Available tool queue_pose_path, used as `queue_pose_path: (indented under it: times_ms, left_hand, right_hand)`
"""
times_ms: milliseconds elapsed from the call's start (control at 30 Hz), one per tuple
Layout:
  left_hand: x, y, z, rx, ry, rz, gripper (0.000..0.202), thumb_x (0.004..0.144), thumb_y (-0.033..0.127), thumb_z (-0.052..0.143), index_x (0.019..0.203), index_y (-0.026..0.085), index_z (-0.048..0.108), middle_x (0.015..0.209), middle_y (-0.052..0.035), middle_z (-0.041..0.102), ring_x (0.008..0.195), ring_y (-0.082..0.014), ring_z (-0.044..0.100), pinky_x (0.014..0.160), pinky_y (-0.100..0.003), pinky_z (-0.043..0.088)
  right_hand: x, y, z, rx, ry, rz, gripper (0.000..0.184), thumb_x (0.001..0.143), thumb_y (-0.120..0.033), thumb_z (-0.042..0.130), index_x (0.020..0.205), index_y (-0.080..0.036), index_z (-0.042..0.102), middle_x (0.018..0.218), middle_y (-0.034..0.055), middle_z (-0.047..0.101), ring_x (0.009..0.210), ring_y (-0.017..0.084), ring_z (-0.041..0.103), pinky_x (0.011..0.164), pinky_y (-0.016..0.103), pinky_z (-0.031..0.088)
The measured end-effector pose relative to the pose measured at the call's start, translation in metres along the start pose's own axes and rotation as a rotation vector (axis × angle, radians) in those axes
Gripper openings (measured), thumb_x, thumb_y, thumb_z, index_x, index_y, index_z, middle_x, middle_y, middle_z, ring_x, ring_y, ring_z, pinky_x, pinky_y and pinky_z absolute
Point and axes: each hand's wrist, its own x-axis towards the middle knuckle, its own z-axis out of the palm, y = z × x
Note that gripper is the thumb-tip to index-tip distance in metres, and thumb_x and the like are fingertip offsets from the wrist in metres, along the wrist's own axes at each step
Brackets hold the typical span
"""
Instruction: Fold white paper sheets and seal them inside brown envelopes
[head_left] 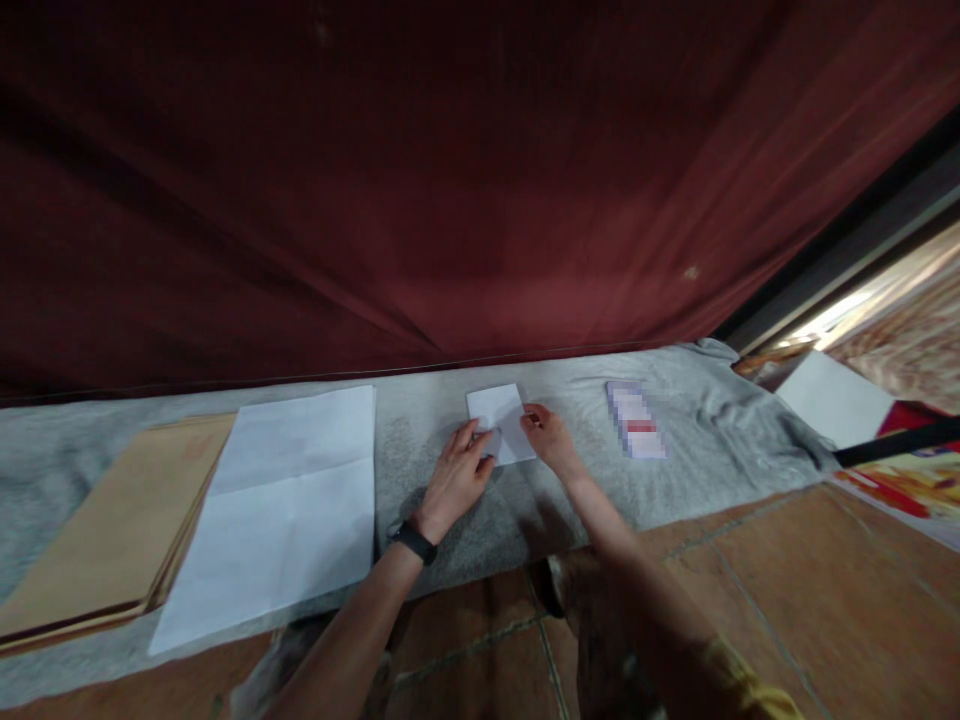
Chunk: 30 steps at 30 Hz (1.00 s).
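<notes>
A small folded white sheet of paper [499,405] lies on the grey cloth in front of me. My left hand [459,468], with a dark band on its wrist, rests on the paper's left side with its fingers apart. At the right edge, my right hand [546,432] has its thumb and fingers pinched together on the paper. To the right of that hand lies a blurred purple and white bundle [637,420] with a red strip. Left of my hands, large white sheets [292,510] with a crease across them lie flat.
Brown envelopes [120,520] are stacked at the far left, partly under the white sheets. A grey cloth [720,430] covers the long surface. Behind it hangs a dark red curtain [480,180]. A white board-like thing [832,400] and a colourful printed sheet [915,490] are at the right.
</notes>
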Motion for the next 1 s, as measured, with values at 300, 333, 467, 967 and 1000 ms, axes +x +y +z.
queue_pose_path:
  times_ms: [300,333,467,967,1000]
  left_hand:
    - [-0.002,0.0,0.002,0.038,-0.004,0.0,0.038,0.095,0.023,0.053,0.133,0.019,0.059,0.152,-0.0144,0.046,0.138,-0.029,0.047,0.117,-0.045,0.038]
    - [-0.002,0.001,0.002,0.041,-0.007,-0.001,0.038,0.095,0.023,0.053,0.133,0.018,0.059,0.151,-0.0147,0.046,0.138,-0.0291,0.048,0.117,-0.045,0.038]
    - [-0.002,0.003,0.002,0.043,-0.009,-0.006,0.037,0.096,0.023,0.052,0.132,0.018,0.06,0.15,-0.0148,0.048,0.138,-0.0293,0.048,0.117,-0.047,0.038]
    - [0.002,-0.002,0.003,-0.238,0.129,-0.08,0.041,0.09,0.02,0.058,0.131,0.02,0.061,0.146,-0.0138,0.053,0.137,-0.0293,0.049,0.117,-0.049,0.04]
    - [0.004,-0.004,0.0,-0.282,0.175,-0.11,0.043,0.09,0.022,0.059,0.133,0.02,0.06,0.146,-0.0141,0.053,0.138,-0.0294,0.048,0.117,-0.049,0.04]
  right_hand:
    - [-0.014,-0.015,-0.006,-0.382,-0.047,-0.05,0.025,0.097,-0.02,0.049,0.113,-0.018,0.068,0.109,0.0088,0.069,0.09,0.016,0.067,0.078,0.023,0.047]
    - [-0.015,-0.016,-0.006,-0.395,-0.048,-0.045,0.025,0.097,-0.021,0.048,0.114,-0.018,0.067,0.11,0.0092,0.068,0.09,0.016,0.067,0.078,0.023,0.047]
    - [-0.018,-0.018,-0.004,-0.408,-0.029,-0.018,0.027,0.099,-0.025,0.048,0.119,-0.017,0.065,0.111,0.0104,0.068,0.09,0.018,0.068,0.079,0.025,0.047]
    - [0.01,-0.003,0.0,0.038,0.007,-0.064,0.017,0.087,-0.022,0.05,0.076,-0.019,0.063,0.074,0.0022,0.066,0.075,0.017,0.061,0.067,0.025,0.043]
    - [0.011,-0.003,-0.003,0.135,-0.018,-0.085,0.016,0.086,-0.024,0.05,0.077,-0.02,0.063,0.072,0.0005,0.064,0.072,0.017,0.06,0.065,0.025,0.042]
